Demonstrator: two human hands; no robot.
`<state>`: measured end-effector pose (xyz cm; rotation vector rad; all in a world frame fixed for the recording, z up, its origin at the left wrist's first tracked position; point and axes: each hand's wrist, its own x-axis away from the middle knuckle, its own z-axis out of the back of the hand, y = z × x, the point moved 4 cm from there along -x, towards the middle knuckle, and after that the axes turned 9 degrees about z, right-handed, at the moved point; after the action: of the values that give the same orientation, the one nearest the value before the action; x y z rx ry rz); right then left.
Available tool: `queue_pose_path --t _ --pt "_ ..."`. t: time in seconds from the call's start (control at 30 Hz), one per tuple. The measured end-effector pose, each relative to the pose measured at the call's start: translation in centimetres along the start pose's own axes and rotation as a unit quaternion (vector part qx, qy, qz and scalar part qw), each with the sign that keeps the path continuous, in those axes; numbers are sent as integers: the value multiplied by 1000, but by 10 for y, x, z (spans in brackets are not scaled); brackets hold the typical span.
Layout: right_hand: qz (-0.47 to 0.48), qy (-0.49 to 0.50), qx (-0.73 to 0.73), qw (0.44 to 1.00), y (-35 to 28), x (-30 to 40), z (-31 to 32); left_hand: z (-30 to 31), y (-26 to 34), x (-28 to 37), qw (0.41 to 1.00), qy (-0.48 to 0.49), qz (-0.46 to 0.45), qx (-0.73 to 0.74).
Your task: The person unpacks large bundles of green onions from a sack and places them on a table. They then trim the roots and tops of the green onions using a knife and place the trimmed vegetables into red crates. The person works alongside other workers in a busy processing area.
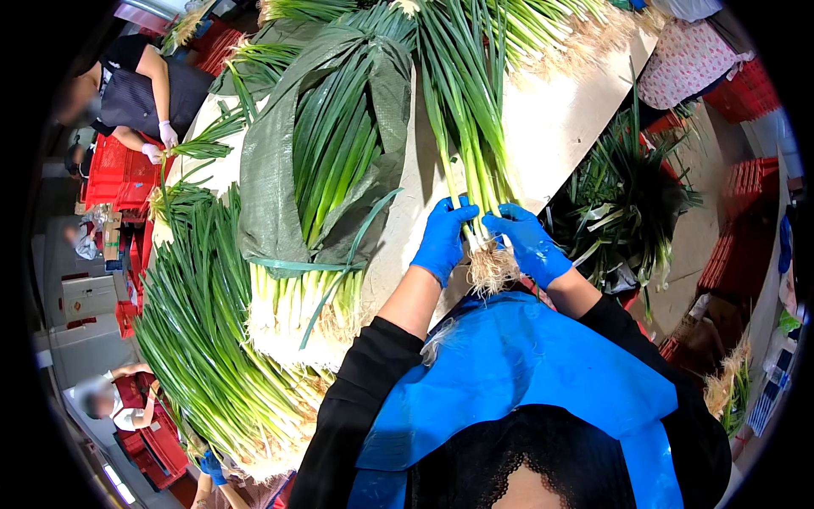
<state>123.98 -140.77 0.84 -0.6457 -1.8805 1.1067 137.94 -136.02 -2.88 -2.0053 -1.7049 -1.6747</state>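
Note:
Several long green onions [474, 149] lie in a loose bunch on the pale table [547, 140], roots toward my body. My left hand [443, 237], in a blue glove, grips the white stalks from the left. From the right, my blue-gloved right hand [529, 244] holds the same bunch just above its shaggy roots [491, 270]. To my left rests a thick bundle of green onions [337, 149], wrapped in a green woven sack [270, 172] and tied with a teal strap [299, 263]. Its white ends and roots stick out below the strap.
A large pile of green onions [203, 305] covers the left side. Trimmed leaves [626, 203] heap beyond the right table edge. More onions [559, 32] lie at the far end. Co-workers stand around the table, one with white gloves [166, 135]. Red crates [121, 172] stand behind.

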Motion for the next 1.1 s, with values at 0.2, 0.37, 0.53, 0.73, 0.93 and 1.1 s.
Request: queue_pose_path --t 0.2,0.37,0.53,0.73,0.93,1.1 --pt "11 -14 87 996 -9 7 -8 -7 2 3 999 -29 1 20" --pt "-10 -18 44 999 8 -9 -4 -16 3 10 997 -43 39 -41" --pt "14 -5 -63 998 22 -18 -14 -3 -1 -1 985 141 -10 -94" --pt "31 33 -14 999 2 -11 -25 -4 12 -5 976 177 -1 -124" --pt "54 29 -51 997 10 -15 -18 -7 13 -13 967 173 -19 -188" --pt "95 27 -59 993 -4 -5 -23 7 1 -41 944 210 -23 -254"
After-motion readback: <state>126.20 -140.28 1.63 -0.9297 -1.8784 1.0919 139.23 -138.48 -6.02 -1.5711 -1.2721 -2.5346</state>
